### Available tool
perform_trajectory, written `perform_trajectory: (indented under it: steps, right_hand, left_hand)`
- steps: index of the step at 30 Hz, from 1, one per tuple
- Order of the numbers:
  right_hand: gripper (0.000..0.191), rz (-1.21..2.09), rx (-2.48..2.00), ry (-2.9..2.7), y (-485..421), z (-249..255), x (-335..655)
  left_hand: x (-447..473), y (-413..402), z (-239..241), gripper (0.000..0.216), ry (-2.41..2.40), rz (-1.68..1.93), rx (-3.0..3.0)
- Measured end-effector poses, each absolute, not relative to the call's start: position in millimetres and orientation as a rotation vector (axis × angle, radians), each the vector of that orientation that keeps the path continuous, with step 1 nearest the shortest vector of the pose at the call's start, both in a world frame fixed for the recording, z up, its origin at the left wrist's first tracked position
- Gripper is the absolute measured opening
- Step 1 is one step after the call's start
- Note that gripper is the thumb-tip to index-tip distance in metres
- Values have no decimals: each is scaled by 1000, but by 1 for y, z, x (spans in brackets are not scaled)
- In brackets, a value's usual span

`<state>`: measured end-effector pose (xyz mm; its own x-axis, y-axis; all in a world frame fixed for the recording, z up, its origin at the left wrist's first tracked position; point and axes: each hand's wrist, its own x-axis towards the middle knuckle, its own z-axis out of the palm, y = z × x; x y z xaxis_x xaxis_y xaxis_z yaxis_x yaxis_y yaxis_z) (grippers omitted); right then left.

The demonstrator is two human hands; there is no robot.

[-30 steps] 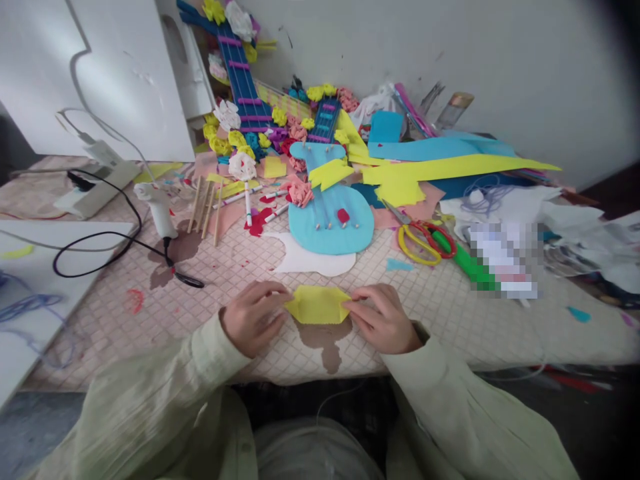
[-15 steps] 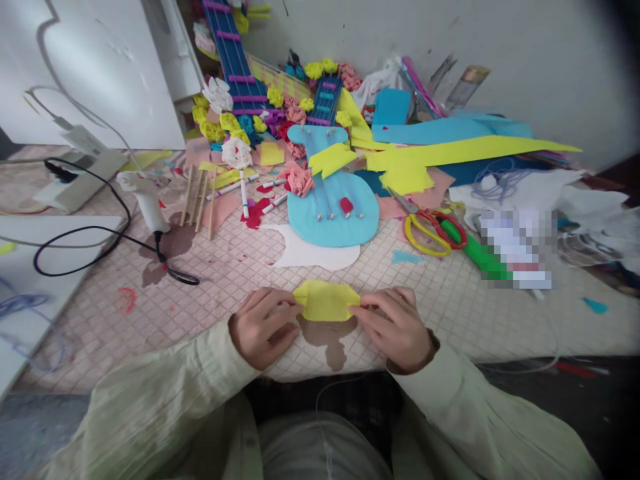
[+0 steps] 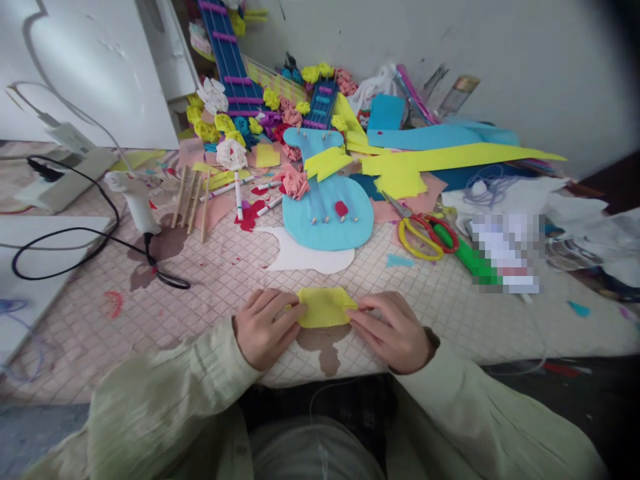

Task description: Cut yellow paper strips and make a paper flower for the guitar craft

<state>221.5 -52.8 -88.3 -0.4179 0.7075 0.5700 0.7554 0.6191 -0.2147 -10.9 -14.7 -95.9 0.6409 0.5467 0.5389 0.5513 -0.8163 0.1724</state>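
So we've got the yellow paper point(image 3: 325, 309) near the front edge of the bench point(image 3: 195, 313), just our side of the white cutout point(image 3: 313, 261), with our left hand point(image 3: 269, 327) pinching one end and our right hand point(image 3: 395, 330) pinching the other. Looks to us like a folding step, corners angled in at both ends. Next move probably calls for a light, even grip so it doesn't tear.

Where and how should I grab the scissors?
I'd take the scissors by the red and yellow handles, coming from the near side with the right hand, once it's free of the yellow paper: they face the person, while the blades point away.
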Motion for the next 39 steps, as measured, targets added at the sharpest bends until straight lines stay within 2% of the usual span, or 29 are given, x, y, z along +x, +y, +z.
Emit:
perform_trajectory:
  steps: [7, 11, 18, 39]
  right_hand:
    - [14, -260, -1059, -2132, -44, -76, 219]
    - [13, -344, -1043, -2219, -33, -77, 223]
    - [15, -145, -1150, -2343, -32, -97, 229]
    - [13, 157, -1283, -2293, -29, -94, 225]
  left_hand:
    - [-10, -13, -80, 17, -801, -1084, -2715]
    - [-7, -10, -75, 14, -815, -1018, -2665]
    - [-4, -7, -90, 8, -1000, -943, -2856]
    - [-7, -1, -94, 8, -1237, -997, -3017]
